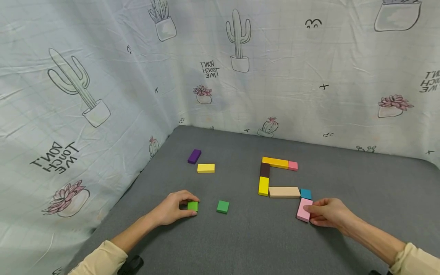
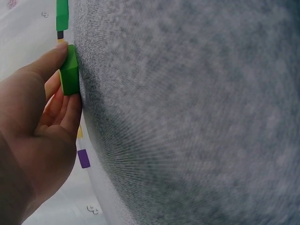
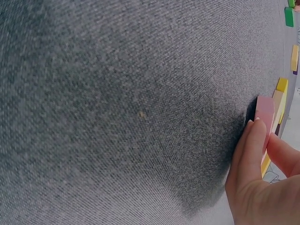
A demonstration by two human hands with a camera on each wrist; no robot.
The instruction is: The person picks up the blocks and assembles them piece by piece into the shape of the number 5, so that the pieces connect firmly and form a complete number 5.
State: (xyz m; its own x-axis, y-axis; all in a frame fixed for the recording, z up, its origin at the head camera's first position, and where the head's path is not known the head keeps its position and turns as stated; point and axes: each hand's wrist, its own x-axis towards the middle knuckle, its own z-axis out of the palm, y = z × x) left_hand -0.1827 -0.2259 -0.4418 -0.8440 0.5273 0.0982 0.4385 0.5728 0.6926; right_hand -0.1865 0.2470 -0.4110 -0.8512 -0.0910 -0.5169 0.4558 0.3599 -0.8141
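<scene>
On the grey surface my left hand [image 1: 173,208] pinches a light green block [image 1: 193,206] between thumb and fingers; the left wrist view shows the same green block [image 2: 70,72] gripped at both ends. My right hand [image 1: 330,214] holds a pink block [image 1: 304,210] whose far end meets a blue block [image 1: 305,194]. From there a line of blocks continues: a beige block [image 1: 284,192], a yellow block [image 1: 263,186], a dark brown block [image 1: 264,170], an orange-yellow block [image 1: 275,162] and a small pink block [image 1: 293,165]. In the right wrist view, fingers partly cover the pink block [image 3: 265,110].
A darker green square block [image 1: 222,207] lies to the right of my left hand. Farther back are a pale yellow block [image 1: 206,168] and a purple block [image 1: 194,156]. A cactus-printed curtain [image 1: 288,76] hangs behind and at the left of the grey table [image 1: 240,244].
</scene>
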